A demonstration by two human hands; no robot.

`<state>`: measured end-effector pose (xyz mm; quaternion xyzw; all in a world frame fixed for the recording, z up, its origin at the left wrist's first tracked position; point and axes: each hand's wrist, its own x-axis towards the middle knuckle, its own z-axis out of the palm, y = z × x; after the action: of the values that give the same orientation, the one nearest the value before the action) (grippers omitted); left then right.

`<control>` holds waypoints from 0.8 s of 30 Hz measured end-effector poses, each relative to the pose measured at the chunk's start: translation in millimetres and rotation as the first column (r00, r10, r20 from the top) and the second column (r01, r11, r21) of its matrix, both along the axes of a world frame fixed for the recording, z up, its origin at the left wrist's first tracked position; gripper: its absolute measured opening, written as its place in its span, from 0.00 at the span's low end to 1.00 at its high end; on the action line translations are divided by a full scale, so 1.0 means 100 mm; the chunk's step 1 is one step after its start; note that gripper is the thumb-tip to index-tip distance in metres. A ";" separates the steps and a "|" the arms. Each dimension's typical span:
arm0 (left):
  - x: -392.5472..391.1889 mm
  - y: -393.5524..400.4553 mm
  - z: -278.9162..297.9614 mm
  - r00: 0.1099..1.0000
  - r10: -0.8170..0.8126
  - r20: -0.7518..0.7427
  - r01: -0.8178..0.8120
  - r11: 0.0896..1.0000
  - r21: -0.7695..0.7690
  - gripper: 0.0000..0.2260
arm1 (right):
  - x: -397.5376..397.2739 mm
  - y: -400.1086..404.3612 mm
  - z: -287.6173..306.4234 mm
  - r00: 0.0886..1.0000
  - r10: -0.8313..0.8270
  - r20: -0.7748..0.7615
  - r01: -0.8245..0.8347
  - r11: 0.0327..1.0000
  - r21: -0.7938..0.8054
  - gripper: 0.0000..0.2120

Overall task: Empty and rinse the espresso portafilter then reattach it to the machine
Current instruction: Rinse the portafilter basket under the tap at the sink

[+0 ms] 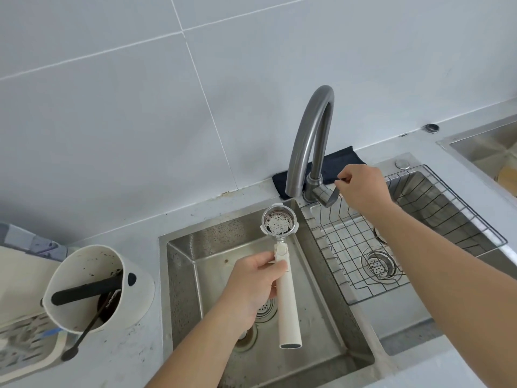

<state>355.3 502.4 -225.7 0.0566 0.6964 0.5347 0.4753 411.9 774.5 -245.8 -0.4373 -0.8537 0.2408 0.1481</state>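
My left hand (256, 278) grips the cream handle of the portafilter (288, 301) and holds it over the left sink basin (330, 309). Its metal basket (279, 222) faces up, close under the faucet spout, with dark coffee specks stuck inside. My right hand (362, 187) is closed on the faucet lever (334, 194) beside the curved steel faucet (313, 135). No water is seen running. The espresso machine itself is mostly out of view.
A cream knock box (98, 287) with a black bar, coffee grounds and a brush stands on the counter at left, next to a cream drip tray (25, 348). A wire rack (414, 225) sits in the right basin. A dark cloth (338, 161) lies behind the faucet.
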 end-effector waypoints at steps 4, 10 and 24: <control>0.00 -0.01 0.00 1.000 0.015 0.024 -0.015 1.000 -0.001 0.07 | 0.00 -0.01 -0.01 1.000 -0.001 -0.025 0.001 1.000 0.005 0.06; 0.00 -0.03 0.02 0.998 0.020 0.054 -0.020 1.000 -0.004 0.07 | 0.03 -0.04 -0.01 1.000 0.000 -0.010 0.000 1.000 0.007 0.06; -0.03 0.07 0.09 0.999 -0.030 0.030 0.029 0.999 0.023 0.08 | 0.07 -0.06 -0.05 0.999 -0.010 -0.033 0.010 1.000 -0.002 0.06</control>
<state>352.0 509.0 -216.4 0.0641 0.6823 0.5362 0.4928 419.4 768.6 -251.1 -0.4376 -0.8489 0.2478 0.1628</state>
